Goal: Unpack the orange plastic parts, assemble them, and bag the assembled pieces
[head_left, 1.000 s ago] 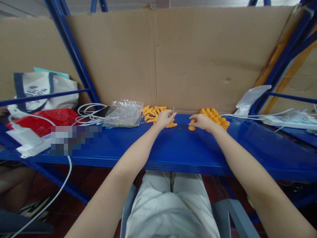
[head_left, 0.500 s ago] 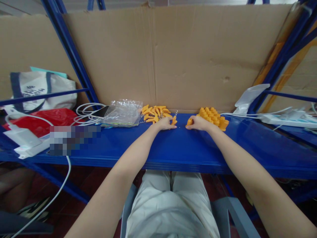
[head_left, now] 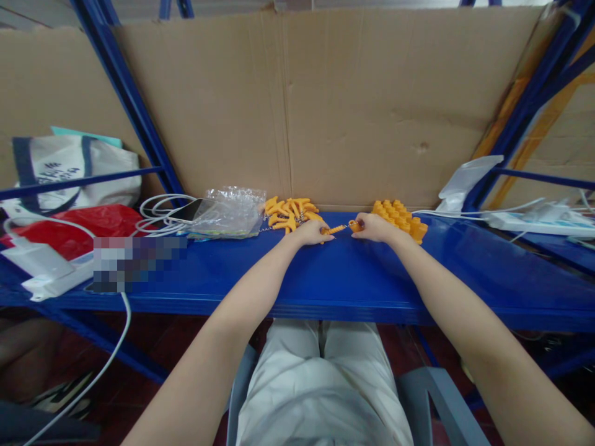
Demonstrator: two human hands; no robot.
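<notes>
My left hand is closed on an orange threaded piece, whose screw-like end points to the right and slightly up. In my right hand is a short orange hollow piece, pinched with its opening toward the threaded end. A small gap seems to lie between the two. Behind the left hand is a pile of orange branched pieces with small metal chains. Beyond the right hand stands a cluster of orange cylindrical pieces, partly covered by that hand.
Clear plastic bags lie left of the pile on the blue shelf. Farther left are white cables, a red bag and a power strip. Cardboard closes off the back. Another power strip is at right.
The threaded piece in my left hand has tipped from upright to pointing right, toward the right hand. The right hand's piece has turned so that its opening shows.
</notes>
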